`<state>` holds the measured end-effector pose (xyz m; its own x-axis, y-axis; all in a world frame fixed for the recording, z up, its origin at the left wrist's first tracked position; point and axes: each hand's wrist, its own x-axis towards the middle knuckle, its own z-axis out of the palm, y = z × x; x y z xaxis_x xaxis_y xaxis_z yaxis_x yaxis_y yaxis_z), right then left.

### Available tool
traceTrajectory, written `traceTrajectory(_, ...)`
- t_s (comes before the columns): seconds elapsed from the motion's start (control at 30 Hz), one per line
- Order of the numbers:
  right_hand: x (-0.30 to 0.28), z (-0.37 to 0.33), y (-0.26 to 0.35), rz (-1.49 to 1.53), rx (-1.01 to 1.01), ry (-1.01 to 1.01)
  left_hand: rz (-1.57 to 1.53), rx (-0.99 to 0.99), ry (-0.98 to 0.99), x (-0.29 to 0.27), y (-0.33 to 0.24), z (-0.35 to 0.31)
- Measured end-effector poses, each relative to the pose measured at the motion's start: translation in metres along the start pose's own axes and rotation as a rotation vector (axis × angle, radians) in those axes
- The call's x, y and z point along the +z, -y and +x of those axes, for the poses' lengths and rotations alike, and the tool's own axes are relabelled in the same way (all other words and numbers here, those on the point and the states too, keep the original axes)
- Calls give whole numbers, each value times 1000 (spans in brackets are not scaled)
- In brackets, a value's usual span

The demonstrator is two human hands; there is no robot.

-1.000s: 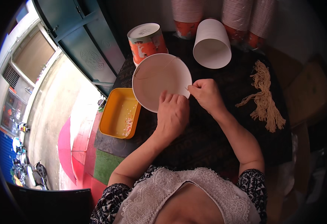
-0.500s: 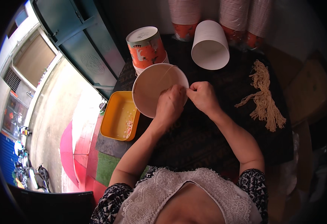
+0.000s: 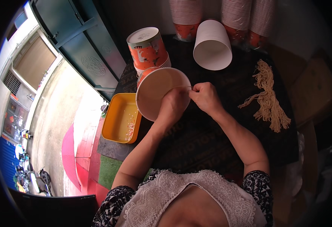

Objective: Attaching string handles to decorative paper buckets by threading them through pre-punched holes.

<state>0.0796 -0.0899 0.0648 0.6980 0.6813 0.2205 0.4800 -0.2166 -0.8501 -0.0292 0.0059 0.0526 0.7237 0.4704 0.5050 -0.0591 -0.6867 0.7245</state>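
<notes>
A large round paper bucket (image 3: 150, 89), pale inside, lies tilted with its mouth toward me. My left hand (image 3: 173, 104) reaches into its mouth by the right wall, fingers curled; what they hold is hidden. Just outside the right rim, my right hand (image 3: 205, 98) pinches a thin string, which crosses the rim and runs along the inside above my left hand. Behind the bucket stands an upside-down stack of orange patterned paper buckets (image 3: 147, 51). Left of it sits a yellow tray (image 3: 113, 113) with small pale and reddish bits in it.
A dark table (image 3: 219, 143) carries everything. A white paper bucket (image 3: 213, 49) lies on its side at the back, before tall stacks of nested buckets (image 3: 185, 15). A bundle of beige strings (image 3: 268, 94) lies at the right. A green metal door (image 3: 86, 45) stands at the left.
My left hand has slipped deeper into the bucket, away from the rim. The bucket has shifted slightly down and right. My right hand stays at the rim.
</notes>
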Motion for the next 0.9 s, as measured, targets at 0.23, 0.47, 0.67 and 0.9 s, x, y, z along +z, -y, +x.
traceTrajectory(0.23,0,1,-3,26,11,8,-80,-103,53,-4,-3,1)
traceTrajectory(0.47,1,0,-1,25,1,36,-85,-116,3,5,13,4)
traceTrajectory(0.67,2,2,-8,40,7,60,-66,-117,28,11,23,5)
traceTrajectory(0.9,2,11,-23,-40,-9,131,-13,-88,-12,23,49,-3)
